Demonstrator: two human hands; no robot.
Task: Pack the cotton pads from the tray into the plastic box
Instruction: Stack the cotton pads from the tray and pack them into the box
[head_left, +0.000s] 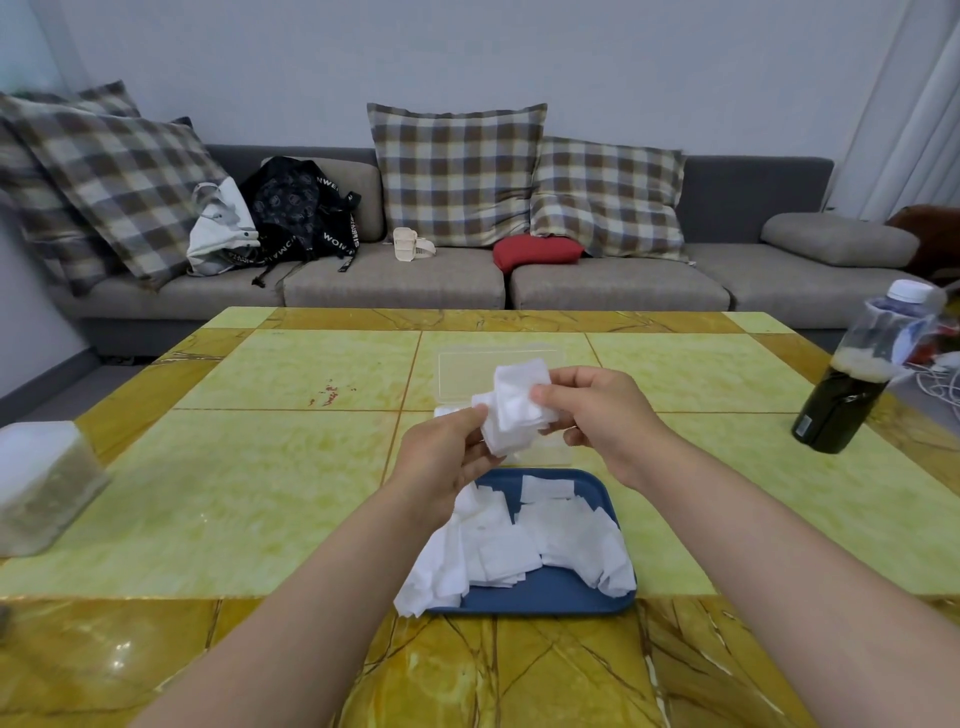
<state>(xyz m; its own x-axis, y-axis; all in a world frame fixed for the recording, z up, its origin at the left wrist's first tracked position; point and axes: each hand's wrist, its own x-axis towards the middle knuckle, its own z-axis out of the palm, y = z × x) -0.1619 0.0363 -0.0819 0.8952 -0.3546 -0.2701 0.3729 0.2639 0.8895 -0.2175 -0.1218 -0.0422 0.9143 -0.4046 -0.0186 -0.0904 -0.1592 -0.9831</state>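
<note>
Packing stage: a bunch of cotton pads (514, 410) was held in the air at the centre of the frame, in front of the clear plastic box (467, 371) and beyond the tray.
Left hand: the left hand (441, 457) pinched the lower left edge of the bunch between thumb and curled fingers.
Right hand: the right hand (597, 415) gripped the right side of the bunch, with the thumb on its front face and the fingers curled behind.
Plastic box: it lay on the table just beyond the tray, its lid open and lying flat on the far side. The hands largely hid the base, so its contents could not be told.
Tray: the blue tray (545, 603) sat at lower centre.
Pads in tray: a loose heap of white pads (545, 540) covered most of the tray and spilled over its lower left corner.
Table: a yellow marble-patterned table (260, 467) bore all of these.
Surroundings: a dark bottle (852, 384) stood at the right edge and a white-topped container (41, 483) at the left edge. A grey sofa (623, 291) with plaid cushions (457, 171) and a black backpack (301, 208) crossed the upper frame.
</note>
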